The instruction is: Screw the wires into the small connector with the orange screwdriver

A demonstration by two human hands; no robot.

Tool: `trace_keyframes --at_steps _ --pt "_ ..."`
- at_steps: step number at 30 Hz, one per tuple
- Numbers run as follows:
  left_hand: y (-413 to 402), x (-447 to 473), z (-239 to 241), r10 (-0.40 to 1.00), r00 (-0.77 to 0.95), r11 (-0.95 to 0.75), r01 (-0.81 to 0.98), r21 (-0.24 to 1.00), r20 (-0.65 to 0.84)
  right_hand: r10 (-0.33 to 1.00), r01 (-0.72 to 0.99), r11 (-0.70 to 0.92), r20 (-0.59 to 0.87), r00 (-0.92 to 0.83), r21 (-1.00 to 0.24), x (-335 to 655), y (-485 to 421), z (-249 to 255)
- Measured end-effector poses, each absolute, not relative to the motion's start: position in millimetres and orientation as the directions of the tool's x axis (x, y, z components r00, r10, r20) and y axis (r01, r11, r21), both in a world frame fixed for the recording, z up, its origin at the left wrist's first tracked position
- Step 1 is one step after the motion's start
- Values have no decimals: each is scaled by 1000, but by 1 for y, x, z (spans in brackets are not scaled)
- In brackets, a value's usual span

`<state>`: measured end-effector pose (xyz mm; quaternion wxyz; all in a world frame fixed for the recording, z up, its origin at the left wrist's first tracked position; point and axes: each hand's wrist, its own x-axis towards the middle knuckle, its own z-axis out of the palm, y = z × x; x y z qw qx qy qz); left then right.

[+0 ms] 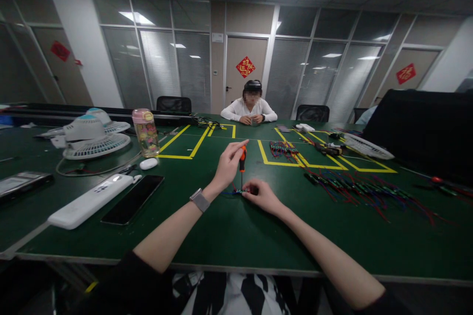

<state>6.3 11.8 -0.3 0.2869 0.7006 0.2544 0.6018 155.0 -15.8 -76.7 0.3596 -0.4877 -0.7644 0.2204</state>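
Note:
My left hand (228, 163) is closed around the orange and black handle of a screwdriver (242, 161), its wrist wearing a watch with a grey band. The screwdriver stands upright, and its thin shaft reaches down to a small green circuit board (238, 192) with red and blue wires. My right hand (263, 196) pinches the right end of that board against the green table (221, 236). Whether the tip sits in a screw is too small to tell.
Many wired boards (354, 187) lie to the right, with another bundle (284, 151) inside yellow tape. On the left are a phone (133, 200), a white power bank (90, 201), a bottle (145, 133) and a white fan (96, 140). A person (250, 108) sits opposite.

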Motion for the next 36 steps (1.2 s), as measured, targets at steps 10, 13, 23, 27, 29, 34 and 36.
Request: trace_keyframes --at_steps 10,13,23,27,29,34,36 --pt "12 7 -1 695 164 -710 1 704 700 904 597 426 336 -263 -679 155 -15 -78" --pt "13 7 -1 720 193 -671 -56 740 667 902 594 431 339 -266 -679 155 -15 -77" --pt "12 5 -1 692 145 -718 46 694 707 905 593 424 336 -260 -684 155 -16 -77" --pt "15 7 -3 710 172 -688 -42 725 683 898 593 439 352 -264 -675 155 -15 -78" --pt "15 7 -4 713 149 -690 -32 724 686 898 594 438 353 -262 -675 155 -16 -77" --pt "13 6 -2 686 87 -727 83 681 722 904 592 426 340 -259 -684 155 -17 -76" --pt "12 6 -1 687 98 -727 77 683 720 902 589 431 343 -262 -684 155 -17 -76"
